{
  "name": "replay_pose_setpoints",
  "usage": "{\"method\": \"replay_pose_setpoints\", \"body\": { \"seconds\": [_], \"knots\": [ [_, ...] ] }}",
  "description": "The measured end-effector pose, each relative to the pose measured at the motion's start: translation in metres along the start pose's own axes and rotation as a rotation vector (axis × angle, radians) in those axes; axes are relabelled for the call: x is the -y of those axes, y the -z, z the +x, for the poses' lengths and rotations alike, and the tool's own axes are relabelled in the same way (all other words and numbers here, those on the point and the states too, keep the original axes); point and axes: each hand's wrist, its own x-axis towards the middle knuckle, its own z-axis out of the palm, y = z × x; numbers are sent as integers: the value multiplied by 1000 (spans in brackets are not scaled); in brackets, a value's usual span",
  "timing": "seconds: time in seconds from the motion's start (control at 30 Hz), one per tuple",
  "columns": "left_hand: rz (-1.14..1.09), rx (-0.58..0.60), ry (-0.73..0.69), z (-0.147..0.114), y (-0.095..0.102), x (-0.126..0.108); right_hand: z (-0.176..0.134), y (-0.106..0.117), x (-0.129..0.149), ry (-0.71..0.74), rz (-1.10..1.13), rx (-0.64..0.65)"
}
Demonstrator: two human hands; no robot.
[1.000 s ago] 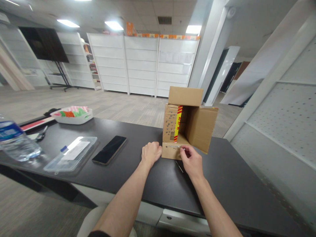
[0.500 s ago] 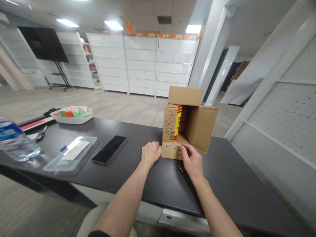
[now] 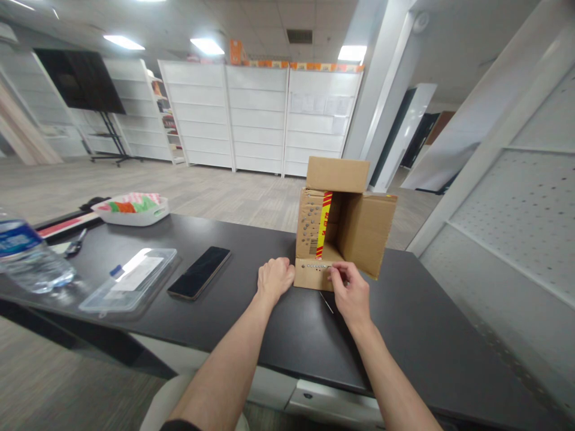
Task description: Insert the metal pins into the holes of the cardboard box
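Head view: the cardboard box (image 3: 341, 224) lies on its side on the dark table (image 3: 278, 323), opening twd the person, lowest flap (image 3: 313, 274) flat on the table. Left hand (image 3: 274, 279) is curled into a loose fist, resting against the flap's left edge; it holds nothing I can see. Right hand (image 3: 353, 292) has thumb & fingertips pinched at a row of small holes in the flap; if smth thin sits between them, I cannot tell. A thin stick-like item (image 3: 326, 302) lies just beside this hand.

To do it well, I think: keep left hand bracing the flap, work w/ small straight push.
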Motion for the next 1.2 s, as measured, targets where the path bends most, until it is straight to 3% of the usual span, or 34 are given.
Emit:
{"method": "replay_pose_setpoints", "body": {
  "seconds": [0.43, 0.6, 0.97, 1.2],
  "knots": [
    [8, -30, -13, 3, -5, 3, 0, -1, -4, 9, -55, 82],
    [0, -24, -11, 2, -4, 3, 0, -1, -2, -6, -7, 47],
    [14, -27, -16, 3, -6, 3, 0, 2, -1, 146, -93, 68],
    [10, -33, -13, 3, -6, 3, 0, 1, -1, 100, -125, 71]
  ]
}}
